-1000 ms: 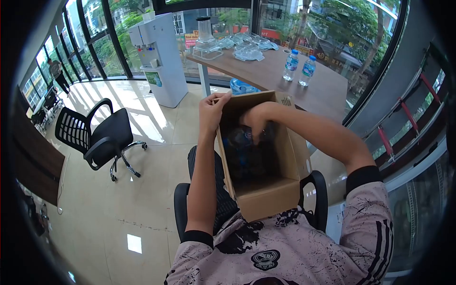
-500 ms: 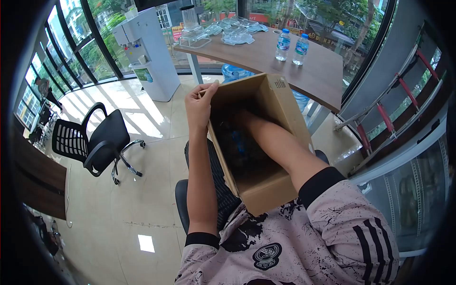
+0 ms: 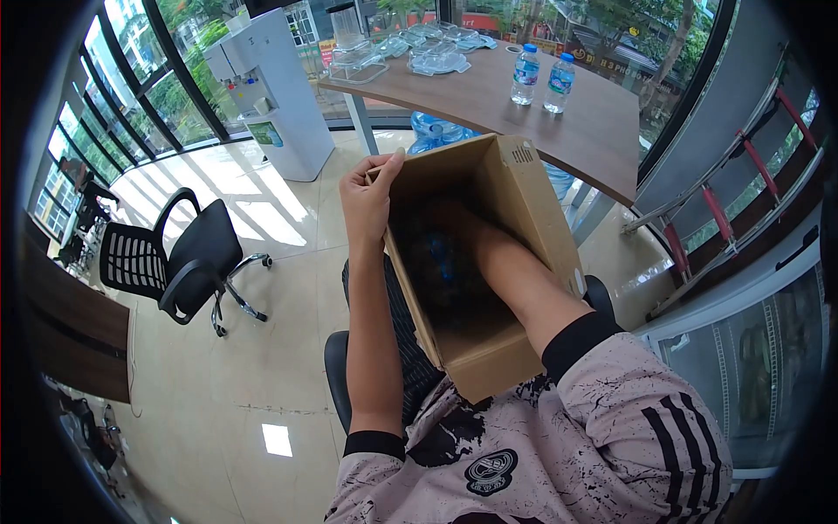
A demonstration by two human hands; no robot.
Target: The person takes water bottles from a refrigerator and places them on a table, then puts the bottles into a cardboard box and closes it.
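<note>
A counter (image 3: 587, 144) stands beyond the left hand (image 3: 367, 192); an open cardboard box (image 3: 537, 205) surrounds the right hand (image 3: 447, 218), whose grip is too dark to tell. The left hand pinches the box's rim; blue-tinged contents (image 3: 443, 264) lie dimly near the right hand.

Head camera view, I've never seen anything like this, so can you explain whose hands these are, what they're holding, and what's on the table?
There's no machine here: a person works bare-handed, and the camera is worn on their head, looking forward and down. The left hand grips the rim of an open cardboard box. The right hand reaches deep inside, where it's too dark to tell whether it holds anything; a blue item shows dimly. On the brown table beyond stand two bottles with blue caps, with some clear pieces farther back.
</note>
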